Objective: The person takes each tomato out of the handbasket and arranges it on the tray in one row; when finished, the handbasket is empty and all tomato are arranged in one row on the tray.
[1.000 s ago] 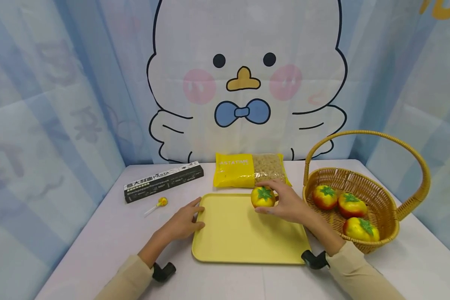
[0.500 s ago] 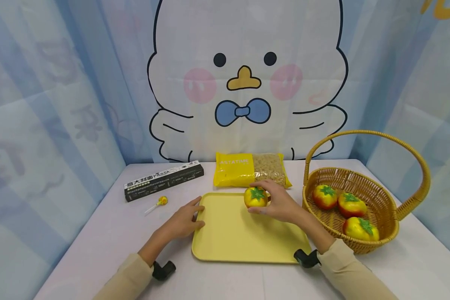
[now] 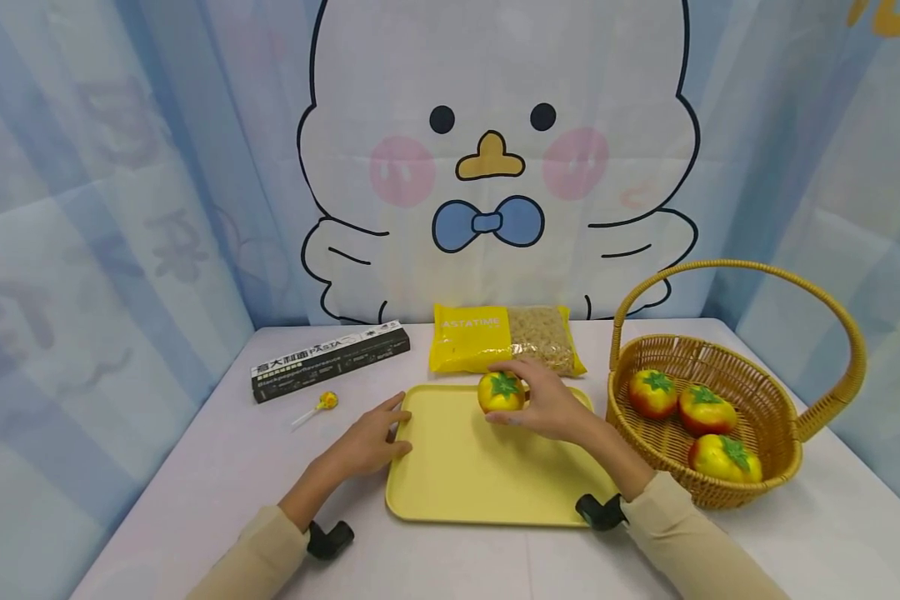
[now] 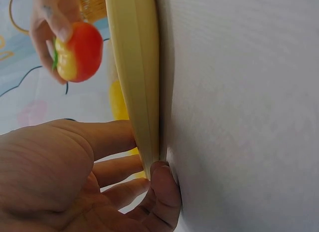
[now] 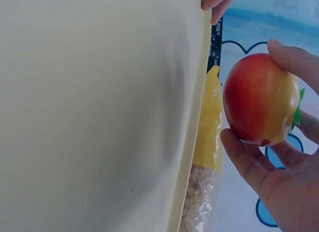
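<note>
My right hand (image 3: 551, 404) grips a toy tomato (image 3: 500, 392), yellow and red with a green leafy top, above the far part of the yellow tray (image 3: 487, 492). In the right wrist view, thumb and fingers hold the tomato (image 5: 259, 100) from opposite sides, and it hangs apart from the tray surface. At the tray's left rim, my left hand (image 3: 367, 442) rests with spread fingers touching the edge. The left wrist view shows those fingers (image 4: 114, 137) against the tray wall (image 4: 137, 67), one fingertip low by the tabletop.
A wicker basket (image 3: 780, 467) with a tall handle stands at the right, holding three more toy tomatoes (image 3: 707, 410). Behind the tray lies a yellow pasta bag (image 3: 471, 340). A black pasta box (image 3: 333, 362) and a lollipop (image 3: 327, 401) lie to the left.
My right hand has carried the toy tomato a little to the left over the tray. The left hand stays at the tray's left edge.
</note>
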Available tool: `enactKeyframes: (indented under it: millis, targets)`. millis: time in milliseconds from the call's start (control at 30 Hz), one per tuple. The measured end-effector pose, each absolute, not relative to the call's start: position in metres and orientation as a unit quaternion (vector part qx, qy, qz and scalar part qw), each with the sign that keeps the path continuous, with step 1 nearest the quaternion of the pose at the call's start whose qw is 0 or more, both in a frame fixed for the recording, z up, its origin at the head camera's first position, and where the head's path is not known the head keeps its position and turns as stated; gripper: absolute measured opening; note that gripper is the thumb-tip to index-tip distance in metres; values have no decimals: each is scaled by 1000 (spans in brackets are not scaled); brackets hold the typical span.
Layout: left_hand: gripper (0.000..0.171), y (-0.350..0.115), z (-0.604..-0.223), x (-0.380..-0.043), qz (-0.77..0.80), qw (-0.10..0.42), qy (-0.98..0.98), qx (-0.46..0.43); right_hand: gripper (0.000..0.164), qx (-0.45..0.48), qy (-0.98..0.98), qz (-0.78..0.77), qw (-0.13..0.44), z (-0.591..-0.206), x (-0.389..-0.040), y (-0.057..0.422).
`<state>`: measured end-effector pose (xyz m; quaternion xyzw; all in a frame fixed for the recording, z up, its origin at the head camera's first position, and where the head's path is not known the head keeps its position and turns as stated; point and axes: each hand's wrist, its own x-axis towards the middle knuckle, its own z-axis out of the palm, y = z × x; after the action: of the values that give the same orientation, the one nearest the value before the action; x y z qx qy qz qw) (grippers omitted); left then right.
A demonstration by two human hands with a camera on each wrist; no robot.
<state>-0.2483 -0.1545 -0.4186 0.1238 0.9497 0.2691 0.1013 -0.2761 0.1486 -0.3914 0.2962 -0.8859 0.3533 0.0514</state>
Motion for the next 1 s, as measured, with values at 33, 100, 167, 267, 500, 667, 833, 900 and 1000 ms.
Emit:
enactKeyframes:
  millis: [33, 100, 167, 267, 500, 667, 833, 900, 1000]
  targets:
    - [52, -154, -419, -248, 269, 101, 950, 123, 66, 296, -886, 353, 51, -391, -277, 148]
    - [52, -154, -419, -248, 267, 101, 951, 122, 66, 295, -887, 351, 50, -391, -277, 146]
    - [52, -154, -419, -248, 266, 101, 951, 122, 66, 297, -888, 349, 51, -392, -279, 144]
    - [52, -155, -419, -248, 266, 100, 951, 123, 67, 301, -887, 347, 50, -393, -280, 141]
    - [53, -156, -419, -249, 268, 99, 950, 128, 68, 306, -886, 348, 35, -394, -283, 132]
    - [52, -155, -418, -248, 268, 98, 950, 128, 67, 306, -886, 348, 31, -394, -284, 127]
    - [52, -155, -418, -248, 270, 99, 949, 128, 70, 308, -883, 352, 26, -397, -287, 122]
    - [52, -155, -418, -248, 270, 99, 949, 128, 71, 306, -884, 354, 22, -399, -288, 119]
    - [52, -155, -418, -248, 269, 100, 950, 127, 71, 304, -884, 355, 20, -399, -289, 114]
